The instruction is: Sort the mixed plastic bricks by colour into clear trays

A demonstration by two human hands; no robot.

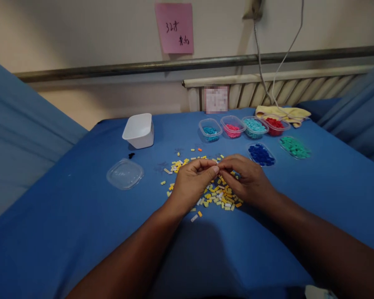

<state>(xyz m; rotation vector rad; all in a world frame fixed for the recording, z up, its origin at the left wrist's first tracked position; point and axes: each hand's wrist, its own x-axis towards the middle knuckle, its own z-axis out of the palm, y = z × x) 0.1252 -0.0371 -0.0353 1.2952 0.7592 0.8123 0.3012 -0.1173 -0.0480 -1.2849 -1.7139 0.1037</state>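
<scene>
My left hand (pixel 195 178) and my right hand (pixel 243 176) meet fingertip to fingertip above a loose spread of small building bricks (pixel 221 195). Both hands are closed in a pinch. Whatever lies between the fingertips is too small or too hidden to name. The bricks below are mostly yellow and pale yellow, with some white and orange ones, and my hands cover part of them. A white brick (pixel 194 218) and an orange-yellow brick (pixel 200 214) lie apart at the near side.
A white tub (pixel 139 132) and a clear lid (pixel 124 174) stand left, with small black pieces (pixel 131 155) between them. Clear tubs of blue bricks (pixel 210 131), pink bricks (pixel 232 130), turquoise bricks (pixel 254 126) and red bricks (pixel 274 124) line the back. Dark blue bricks (pixel 261 155), green bricks (pixel 294 148) and a yellow cloth (pixel 283 112) are right.
</scene>
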